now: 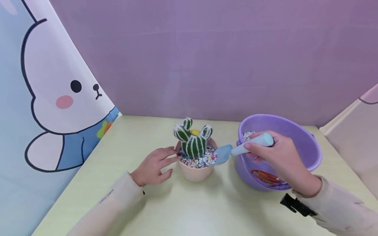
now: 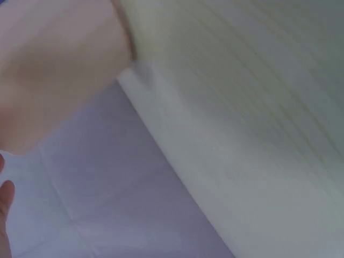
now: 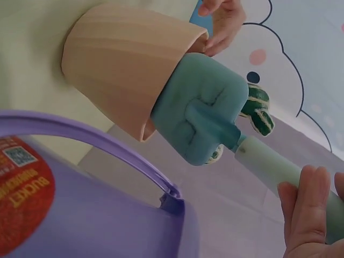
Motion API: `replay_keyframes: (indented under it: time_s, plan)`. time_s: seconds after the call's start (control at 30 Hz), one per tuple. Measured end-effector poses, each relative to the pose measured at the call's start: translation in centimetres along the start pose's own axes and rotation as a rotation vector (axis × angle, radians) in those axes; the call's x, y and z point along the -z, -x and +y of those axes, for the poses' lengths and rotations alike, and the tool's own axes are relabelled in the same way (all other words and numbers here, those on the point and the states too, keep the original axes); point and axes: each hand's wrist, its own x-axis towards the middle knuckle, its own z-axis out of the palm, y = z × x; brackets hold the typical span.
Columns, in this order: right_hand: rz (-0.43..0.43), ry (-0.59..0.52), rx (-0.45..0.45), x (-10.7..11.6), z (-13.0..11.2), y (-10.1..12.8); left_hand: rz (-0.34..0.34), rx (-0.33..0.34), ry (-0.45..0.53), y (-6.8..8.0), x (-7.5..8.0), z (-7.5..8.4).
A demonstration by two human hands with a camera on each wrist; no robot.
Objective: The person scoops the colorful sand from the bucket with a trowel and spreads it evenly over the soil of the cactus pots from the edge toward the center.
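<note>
A green artificial cactus (image 1: 194,146) with white stripes and a yellow top stands in a peach flowerpot (image 1: 195,174). Colourful pebbles (image 1: 203,160) surround its base. My right hand (image 1: 279,152) grips the pale handle of a toy shovel (image 1: 223,154), whose blue blade tilts over the pot's right rim. In the right wrist view the back of the blade (image 3: 201,107) covers part of the pot's mouth. My left hand (image 1: 155,165) has its fingers extended, fingertips right at the pot's left rim. The left wrist view catches the pot's side (image 2: 59,70) and a bit of finger.
A purple bucket (image 1: 314,149) with pebbles (image 1: 248,135) inside stands right of the pot, under my right forearm. Its handle (image 3: 86,131) hangs down in front, beside a red label. A purple backdrop (image 1: 189,65) rises behind the table (image 1: 189,209); a cartoon-printed panel (image 1: 44,98) flanks the left.
</note>
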Motion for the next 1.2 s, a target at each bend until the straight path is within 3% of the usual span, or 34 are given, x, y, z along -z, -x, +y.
replay_keyframes:
  time_s: [0.13,0.27,0.4,0.57,0.67,0.8,0.9,1.07,1.2]
  plan:
    - [-0.018,0.031,0.036,-0.2,-0.4,0.1,-0.005,-0.055,0.014,0.3,-0.1,-0.6]
    - [-0.028,0.053,0.077,-0.3,-0.9,0.2,0.008,-0.126,-0.048,-0.2,0.0,-0.1]
    - [-0.031,0.072,0.091,-0.3,-1.5,0.2,0.015,-0.143,-0.151,-1.1,-0.4,1.3]
    - [-0.043,0.118,0.092,-0.9,-2.3,0.3,0.027,-0.112,-0.26,-2.4,-1.4,3.8]
    - [-0.049,0.138,0.1,-1.3,-2.7,0.4,0.04,-0.103,-0.227,-2.5,-1.3,4.1]
    - [-0.055,0.132,0.11,-1.4,-2.9,0.5,0.097,-0.081,-0.064,-1.5,-0.5,2.4]
    - [-0.054,0.113,0.112,-1.3,-2.9,0.6,0.097,-0.078,0.019,-0.6,0.0,1.1]
    - [-0.045,0.102,0.119,-1.2,-2.6,0.9,0.027,-0.148,0.026,0.1,0.2,0.4]
    - [-0.029,0.085,0.136,-1.1,-2.3,1.1,0.033,-0.162,-0.02,0.1,0.0,0.8]
